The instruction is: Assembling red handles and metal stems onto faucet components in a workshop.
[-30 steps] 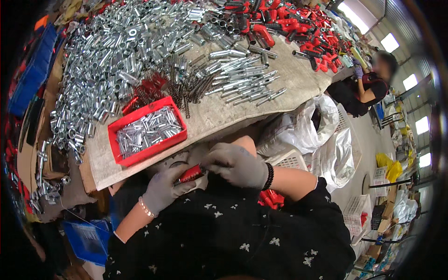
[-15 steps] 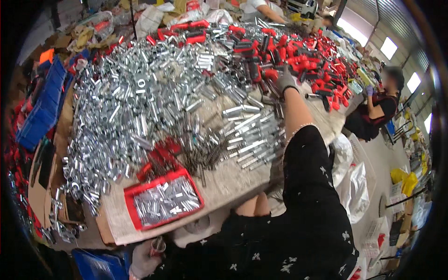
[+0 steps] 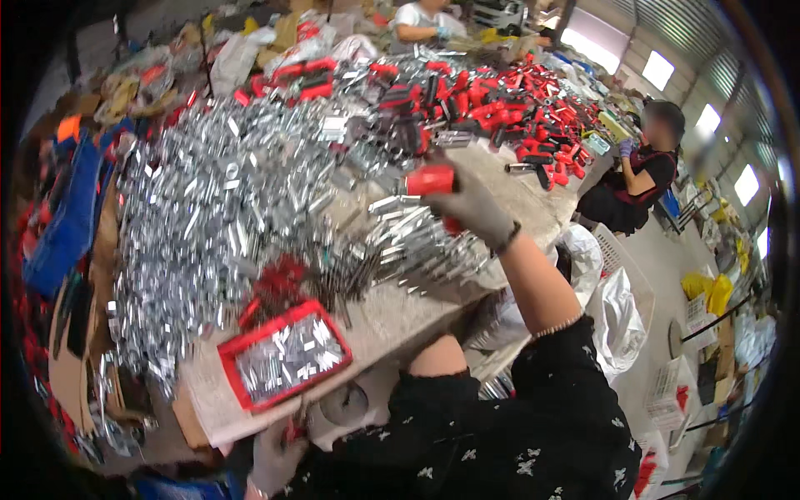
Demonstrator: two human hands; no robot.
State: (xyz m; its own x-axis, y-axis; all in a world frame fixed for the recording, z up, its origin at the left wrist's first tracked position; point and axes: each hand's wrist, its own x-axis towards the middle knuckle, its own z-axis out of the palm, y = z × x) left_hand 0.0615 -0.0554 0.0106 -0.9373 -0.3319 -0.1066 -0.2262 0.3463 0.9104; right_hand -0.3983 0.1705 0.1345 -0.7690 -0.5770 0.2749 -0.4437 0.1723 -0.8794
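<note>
In my right hand (image 3: 477, 204), gloved in grey, is a red plastic handle (image 3: 429, 180), raised over the table. The fingers close round it, and a metal end seems to point left, though motion blurs it. Down by the table's front edge, my left hand (image 3: 278, 457), also gloved, is closed on a small red piece with a metallic end (image 3: 293, 429); its shape is smeared. Below the right hand lie rows of silver metal rods (image 3: 417, 242). A red tray (image 3: 340, 367) full of short metal pieces rests at the near edge.
A big heap of silver metal tubes (image 3: 225, 200) covers the left of the table. Red and black handles (image 3: 500, 104) are piled at the far right. Dark springs (image 3: 342, 279) lie behind the tray. A blue bin (image 3: 67, 221) stands left; two co-workers (image 3: 646, 167) (image 3: 417, 27) are beyond.
My right hand has drawn back from the handle pile toward me, bringing a red handle. My left hand has moved slightly right and closer to the table edge. The view has shifted a little.
</note>
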